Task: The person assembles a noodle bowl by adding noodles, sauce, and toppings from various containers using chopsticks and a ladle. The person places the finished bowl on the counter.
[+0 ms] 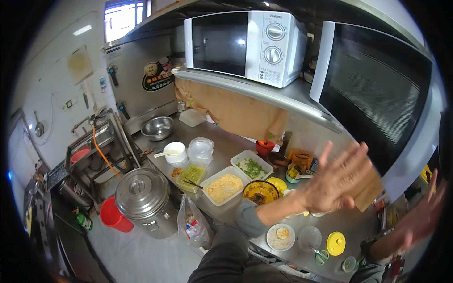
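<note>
My left hand (337, 181) is raised over the steel counter, fingers stretched out and holding nothing. Its forearm passes above the counter, near a yellow-and-black bowl (261, 192) of dark sauce. At the right edge, my right hand (417, 219) is also lifted, its fingers apart and empty, slightly blurred. Below the hands are a bowl of rice porridge with an egg (281, 237), a clear round lid (309, 237), green-handled scissors (321, 256), a yellow lid (336, 243) and a small clear cup (348, 264). A microwave with a dark door (373, 89) stands beyond my left hand.
Tubs of chopped scallions (252, 166), shredded yellow food (223, 188) and green paste (191, 176) sit on the counter (212, 141). A white microwave (243, 47) rests on the shelf above. At left stand a lidded steel pot (141, 193), red bucket (114, 216) and sink (92, 141).
</note>
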Motion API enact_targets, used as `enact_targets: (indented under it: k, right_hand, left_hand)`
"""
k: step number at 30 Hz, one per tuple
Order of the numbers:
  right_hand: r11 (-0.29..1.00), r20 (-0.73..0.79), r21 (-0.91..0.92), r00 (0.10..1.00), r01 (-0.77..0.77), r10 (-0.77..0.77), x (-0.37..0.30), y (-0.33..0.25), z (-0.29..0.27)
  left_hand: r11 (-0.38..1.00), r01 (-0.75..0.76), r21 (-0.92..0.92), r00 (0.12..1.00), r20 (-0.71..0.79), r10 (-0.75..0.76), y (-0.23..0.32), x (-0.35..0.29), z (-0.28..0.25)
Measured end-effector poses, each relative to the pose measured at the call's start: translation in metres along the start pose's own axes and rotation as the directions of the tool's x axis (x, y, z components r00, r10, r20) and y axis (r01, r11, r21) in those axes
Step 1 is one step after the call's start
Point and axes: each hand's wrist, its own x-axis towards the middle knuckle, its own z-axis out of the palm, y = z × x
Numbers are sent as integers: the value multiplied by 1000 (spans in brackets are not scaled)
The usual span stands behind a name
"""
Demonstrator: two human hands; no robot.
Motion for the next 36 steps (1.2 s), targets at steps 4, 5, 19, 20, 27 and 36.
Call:
enact_targets:
  k: [4, 5, 19, 20, 27, 36]
  right_hand:
    - [450, 595, -639, 771, 624, -224, 28, 73, -4]
    - [446, 534, -693, 819, 567, -211, 35, 95, -6]
    - [-68, 550, -823, 762, 564, -341, 101, 240, -36]
    - [-71, 535, -838, 786, 541, -310, 102, 242, -37]
    - [-51, 463, -875, 802, 482, -377, 97, 242, -42]
    - [50, 483, -828, 755, 559, -443, 98, 236, -29]
  left_hand:
    - [942, 241, -236, 844, -428, -323, -82, -2, -46]
    - [889, 285, -358, 714, -540, -446, -105, -1, -53]
    - [782, 577, -235, 643, -460, -613, -315, 72, -160]
    - [783, 584, -214, 645, -464, -607, -313, 75, -161]
    - [823, 545, -162, 639, -555, -533, -276, 66, -205]
    - [813, 353, -464, 621, -533, -574, -229, 13, -308]
